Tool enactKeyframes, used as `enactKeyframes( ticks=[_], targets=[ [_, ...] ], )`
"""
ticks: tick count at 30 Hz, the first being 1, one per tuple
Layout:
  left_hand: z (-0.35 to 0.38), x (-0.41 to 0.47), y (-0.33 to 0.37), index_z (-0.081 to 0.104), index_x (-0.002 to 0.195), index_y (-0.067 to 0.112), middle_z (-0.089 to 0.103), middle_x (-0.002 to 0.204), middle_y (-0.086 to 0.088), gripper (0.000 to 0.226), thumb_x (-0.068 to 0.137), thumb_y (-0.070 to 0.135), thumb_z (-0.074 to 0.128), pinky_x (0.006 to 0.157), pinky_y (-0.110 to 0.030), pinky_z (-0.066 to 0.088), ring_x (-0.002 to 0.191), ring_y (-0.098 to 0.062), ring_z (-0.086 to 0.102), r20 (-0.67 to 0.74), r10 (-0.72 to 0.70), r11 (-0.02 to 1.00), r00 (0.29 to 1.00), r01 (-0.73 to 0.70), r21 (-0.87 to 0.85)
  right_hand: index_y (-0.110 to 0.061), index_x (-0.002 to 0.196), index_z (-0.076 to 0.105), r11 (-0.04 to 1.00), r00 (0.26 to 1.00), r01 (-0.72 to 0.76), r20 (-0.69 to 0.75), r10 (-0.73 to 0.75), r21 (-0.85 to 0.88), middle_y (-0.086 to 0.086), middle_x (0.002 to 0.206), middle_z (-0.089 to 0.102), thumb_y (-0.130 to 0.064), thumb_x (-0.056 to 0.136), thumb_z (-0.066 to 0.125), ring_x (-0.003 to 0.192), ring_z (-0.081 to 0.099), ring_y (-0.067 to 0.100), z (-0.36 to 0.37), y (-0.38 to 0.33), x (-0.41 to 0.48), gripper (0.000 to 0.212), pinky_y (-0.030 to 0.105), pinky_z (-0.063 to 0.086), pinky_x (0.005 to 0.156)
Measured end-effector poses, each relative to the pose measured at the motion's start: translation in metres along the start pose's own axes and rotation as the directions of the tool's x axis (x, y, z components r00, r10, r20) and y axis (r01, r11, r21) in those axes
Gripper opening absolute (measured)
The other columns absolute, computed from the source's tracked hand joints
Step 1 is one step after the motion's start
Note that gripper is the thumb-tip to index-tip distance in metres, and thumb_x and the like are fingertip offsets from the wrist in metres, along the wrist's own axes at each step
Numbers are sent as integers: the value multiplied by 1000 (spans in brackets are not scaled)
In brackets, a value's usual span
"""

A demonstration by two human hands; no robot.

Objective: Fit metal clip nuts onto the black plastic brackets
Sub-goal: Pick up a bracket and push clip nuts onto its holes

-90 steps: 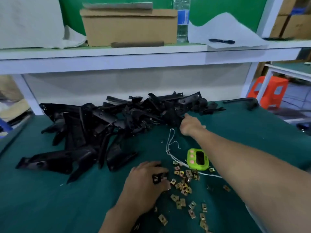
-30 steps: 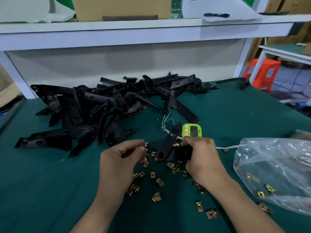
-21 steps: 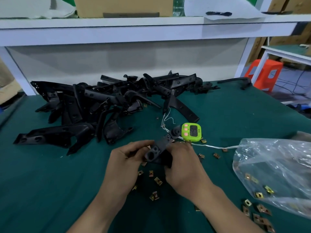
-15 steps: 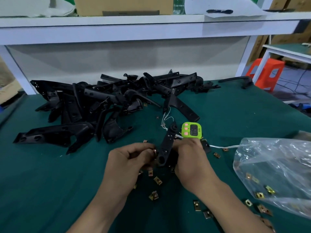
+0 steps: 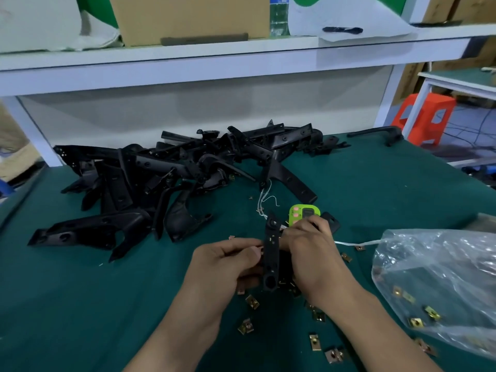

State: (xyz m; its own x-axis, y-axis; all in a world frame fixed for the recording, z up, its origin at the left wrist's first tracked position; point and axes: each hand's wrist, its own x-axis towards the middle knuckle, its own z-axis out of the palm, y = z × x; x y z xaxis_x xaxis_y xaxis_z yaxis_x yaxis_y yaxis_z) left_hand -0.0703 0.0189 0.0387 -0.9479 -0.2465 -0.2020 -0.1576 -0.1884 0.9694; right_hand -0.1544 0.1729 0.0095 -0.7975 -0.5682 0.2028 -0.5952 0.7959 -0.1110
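My right hand grips a black plastic bracket, held on edge just above the green mat. My left hand pinches a small metal clip nut against the bracket's left edge. Several loose brass-coloured clip nuts lie on the mat under and in front of my hands. A big pile of black brackets lies at the back left of the table.
A green timer on a white string lies just behind my right hand. A clear plastic bag holding more clip nuts sits at the right. A white shelf with a cardboard box overhangs the table's back.
My right hand pulled a bracket from the pile and brought it to the front. It now stands more upright, and my left hand has brought a clip nut against its edge.
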Motion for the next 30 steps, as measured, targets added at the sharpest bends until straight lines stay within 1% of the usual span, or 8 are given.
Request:
enactKeyframes(
  ticks=[3,6,11,15,19,22,26,30],
  targets=[
    [12,3,4,82,87,9,79,89,-14,19,92,2,65,59,-20,57,73,-19,74,-29,-22,999,999,21,-49,-37,103,69,999,1000,-18,-6,18,33,-17,103,64,-16,86,54,114,45,5,-5,5,1,30,22,13,107],
    [25,3,2,83,86,13,79,90,-12,22,92,3,64,59,-19,55,74,-16,73,-58,-42,990,997,33,-139,-35,107,66,998,999,-42,16,41,49,-20,111,61,-28,94,52,119,41,-2,-6,10,3,20,14,3,103],
    [33,-1,-4,83,83,15,78,85,-8,26,93,3,63,57,-19,55,68,-11,71,-103,-66,964,992,37,-262,-38,102,68,995,999,-40,-4,41,87,-20,107,63,-27,94,55,117,44,-1,-6,12,1,18,16,10,107],
    [19,1,-6,84,80,18,76,81,-8,28,92,2,64,58,-19,54,65,-11,67,-113,-24,976,993,-1,-216,-37,98,71,998,1000,-17,13,16,52,-17,103,66,-11,80,62,116,49,8,-3,8,-1,33,24,16,106],
    [-9,1,-7,83,90,19,77,85,-10,21,94,8,65,61,-18,54,71,-13,68,-24,24,996,999,-26,-81,-28,86,74,997,999,-8,-44,11,75,-13,90,67,3,67,64,105,58,16,3,8,-3,38,26,16,105],
    [-25,0,-8,82,92,18,77,86,-10,16,94,11,68,62,-19,54,71,-13,69,44,55,998,998,-55,-9,-31,85,74,999,999,-6,-52,8,42,-14,89,68,3,61,69,101,59,15,8,4,-1,42,27,17,104],
    [-30,0,-15,82,91,16,76,83,-8,11,89,14,71,62,-19,54,70,-13,68,68,81,996,994,-79,-28,-33,63,65,994,982,103,-163,-97,24,-11,65,63,6,35,80,72,65,20,11,-5,1,50,34,28,87],
    [-33,-3,-22,82,90,12,74,80,-8,19,77,24,75,60,-19,53,67,-13,67,70,113,991,991,-107,-82,-38,67,45,991,987,134,-91,-134,-3,-12,69,60,2,46,73,79,60,19,10,-11,-2,53,35,27,91]
  ],
)
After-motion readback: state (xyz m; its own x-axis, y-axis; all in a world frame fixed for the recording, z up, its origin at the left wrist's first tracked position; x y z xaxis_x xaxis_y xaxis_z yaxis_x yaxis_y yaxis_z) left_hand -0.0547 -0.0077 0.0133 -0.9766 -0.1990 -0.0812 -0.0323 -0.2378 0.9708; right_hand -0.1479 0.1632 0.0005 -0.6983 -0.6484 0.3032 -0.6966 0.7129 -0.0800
